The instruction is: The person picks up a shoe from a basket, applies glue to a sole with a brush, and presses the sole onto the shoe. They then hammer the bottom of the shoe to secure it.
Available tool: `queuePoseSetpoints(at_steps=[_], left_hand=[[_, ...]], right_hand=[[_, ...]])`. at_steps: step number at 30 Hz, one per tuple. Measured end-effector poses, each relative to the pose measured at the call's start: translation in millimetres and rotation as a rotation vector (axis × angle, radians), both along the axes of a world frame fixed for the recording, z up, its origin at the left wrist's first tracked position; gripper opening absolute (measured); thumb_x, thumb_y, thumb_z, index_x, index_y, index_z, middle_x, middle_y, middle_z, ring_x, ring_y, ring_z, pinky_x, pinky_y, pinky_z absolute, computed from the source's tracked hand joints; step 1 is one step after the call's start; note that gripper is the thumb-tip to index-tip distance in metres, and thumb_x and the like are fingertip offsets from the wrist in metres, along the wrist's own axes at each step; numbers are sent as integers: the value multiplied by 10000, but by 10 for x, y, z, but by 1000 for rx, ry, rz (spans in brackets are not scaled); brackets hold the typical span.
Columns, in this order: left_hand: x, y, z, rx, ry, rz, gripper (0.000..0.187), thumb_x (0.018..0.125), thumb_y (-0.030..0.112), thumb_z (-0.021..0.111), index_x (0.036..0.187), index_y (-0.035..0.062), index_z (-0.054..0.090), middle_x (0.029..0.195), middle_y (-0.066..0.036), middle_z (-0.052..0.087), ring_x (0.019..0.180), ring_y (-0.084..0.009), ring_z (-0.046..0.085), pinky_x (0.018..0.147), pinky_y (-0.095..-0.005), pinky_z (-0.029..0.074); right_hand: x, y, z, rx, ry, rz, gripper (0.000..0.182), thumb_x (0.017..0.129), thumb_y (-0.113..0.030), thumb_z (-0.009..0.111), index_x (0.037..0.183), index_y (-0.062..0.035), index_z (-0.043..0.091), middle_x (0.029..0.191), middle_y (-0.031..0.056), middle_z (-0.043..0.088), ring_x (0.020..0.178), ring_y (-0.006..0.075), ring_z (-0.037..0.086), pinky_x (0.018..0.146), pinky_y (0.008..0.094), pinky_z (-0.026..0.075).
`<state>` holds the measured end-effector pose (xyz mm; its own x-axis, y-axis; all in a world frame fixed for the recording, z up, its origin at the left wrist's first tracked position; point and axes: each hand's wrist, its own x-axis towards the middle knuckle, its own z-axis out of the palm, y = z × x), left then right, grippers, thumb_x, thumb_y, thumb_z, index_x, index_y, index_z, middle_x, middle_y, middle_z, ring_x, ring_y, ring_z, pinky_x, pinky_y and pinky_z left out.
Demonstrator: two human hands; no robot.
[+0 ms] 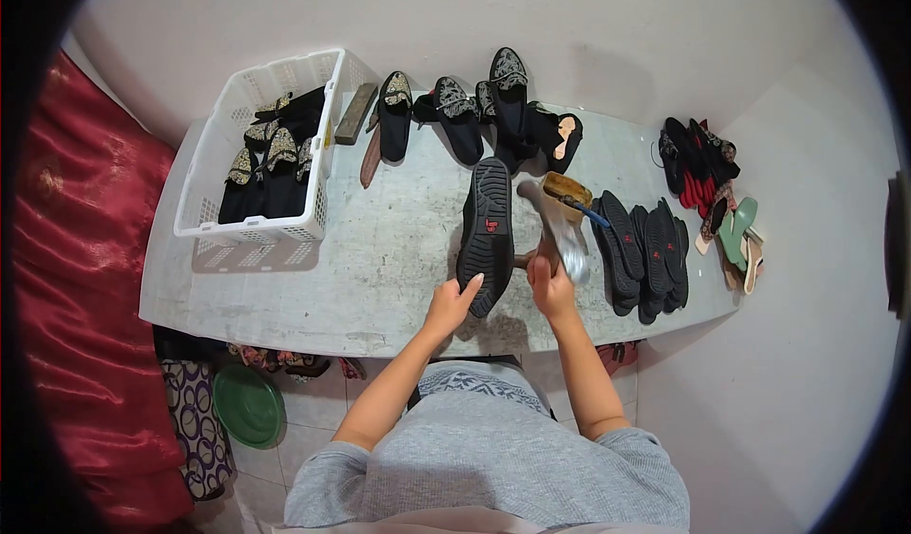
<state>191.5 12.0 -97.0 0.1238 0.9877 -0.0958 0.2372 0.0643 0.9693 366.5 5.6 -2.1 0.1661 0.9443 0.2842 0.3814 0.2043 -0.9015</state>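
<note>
My left hand (449, 306) grips a black shoe (467, 216) near one end, with its ridged sole (491, 202) turned up towards me. A small red mark shows in the middle of the sole. Just right of the shoe, my right hand (552, 289) is closed around a hammer (567, 242). Its silvery metal head is smeared by motion. Behind the hammer sits a yellowish glue container (567, 188), with a blue-handled brush (593, 214) lying across it. Loose black soles (655, 259) with red marks are stacked to the right.
A white plastic basket (325, 178) of patterned black shoes stands at the left. Several slip-on shoes (458, 121) line the wall, beside a block (356, 113). Black-and-red shoe pieces (697, 159) and green insoles (738, 230) lie far right. A green basin (249, 406) is on the floor.
</note>
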Motion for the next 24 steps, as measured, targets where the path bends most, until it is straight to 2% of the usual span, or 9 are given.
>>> queuePoseSetpoints(at_steps=[2,3,7,12,16,18,19,21,24], left_hand=[[5,0,-11,-6,-3,5,641,826,516,562,614,-88,537,515,-193,522,486,-244,540,478,-384,410],[3,4,-4,-5,-4,2,641,826,516,562,614,-88,537,515,-193,522,486,-244,540,478,-384,410],[-17,7,66,-23,57,-24,620,829,505,561,642,-85,555,529,-201,534,505,-252,562,488,-385,416],[22,6,21,-22,-25,2,601,830,495,566,655,-80,567,540,-211,539,511,-259,570,495,-388,418],[12,30,-48,-20,61,12,638,821,522,571,627,-85,537,547,-233,524,516,-263,562,495,-398,413],[13,27,-109,-16,94,10,652,817,532,572,615,-87,524,550,-240,518,521,-265,561,495,-402,410],[15,31,-123,-21,84,8,664,814,541,571,604,-87,513,551,-245,515,525,-271,559,497,-407,410],[22,41,-147,-22,72,6,676,811,549,570,593,-86,502,552,-250,512,528,-276,556,499,-412,410],[13,69,-150,7,88,22,677,809,551,571,591,-87,502,541,-238,512,522,-273,546,499,-414,408]], right_hand=[[14,-94,-134,197,-196,24,338,833,-265,598,1001,25,556,646,165,602,580,236,626,543,317,450],[59,-124,-153,-80,-408,20,288,825,-212,592,1008,8,552,642,169,594,582,217,629,542,300,448],[-74,-335,245,-28,-157,61,208,790,-150,588,954,-29,549,675,168,588,621,300,630,558,313,457],[-158,-418,61,15,-241,36,186,781,-143,598,913,-21,549,657,141,571,652,243,646,547,296,445],[-186,-513,275,-344,-251,102,219,819,-223,603,872,-14,570,674,175,587,650,244,653,548,338,452],[-198,-552,137,45,-147,164,231,835,-236,591,899,-14,580,629,157,574,570,198,614,529,323,438],[-219,-541,89,44,-147,161,231,835,-236,591,899,-14,580,629,157,574,570,198,614,529,323,438],[-283,-502,67,-337,-264,68,186,816,-174,604,909,-15,581,618,145,561,545,160,592,517,296,426],[-300,-562,228,-202,-127,95,176,805,-151,612,908,-13,575,646,159,583,565,236,620,525,314,440]])
